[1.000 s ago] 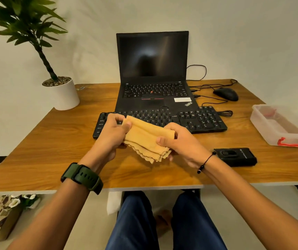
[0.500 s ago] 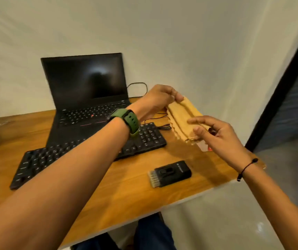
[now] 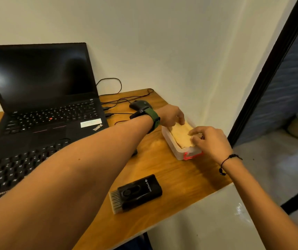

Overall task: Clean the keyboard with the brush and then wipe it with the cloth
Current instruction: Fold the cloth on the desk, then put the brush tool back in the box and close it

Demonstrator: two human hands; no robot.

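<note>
The folded tan cloth [image 3: 180, 135] lies inside a clear plastic box [image 3: 176, 151] with a red latch at the desk's right edge. My left hand [image 3: 172, 115] presses on the cloth's far end, fingers curled onto it. My right hand [image 3: 208, 139] holds the near end, fingertips pinching the fabric. The black keyboard [image 3: 9, 168] sits at the left, partly hidden behind my left forearm. The black brush [image 3: 137, 193], bristles pointing left, lies flat on the desk near the front edge, apart from both hands.
An open black laptop [image 3: 42, 98] stands behind the keyboard. A black mouse [image 3: 138, 104] and cables lie behind my left wrist. The wooden desk [image 3: 162, 170] ends just right of the box; a dark door frame [image 3: 270, 69] stands beyond.
Both hands carried the cloth from above the keyboard to the right and lowered it into the plastic box. The view swung right with them.
</note>
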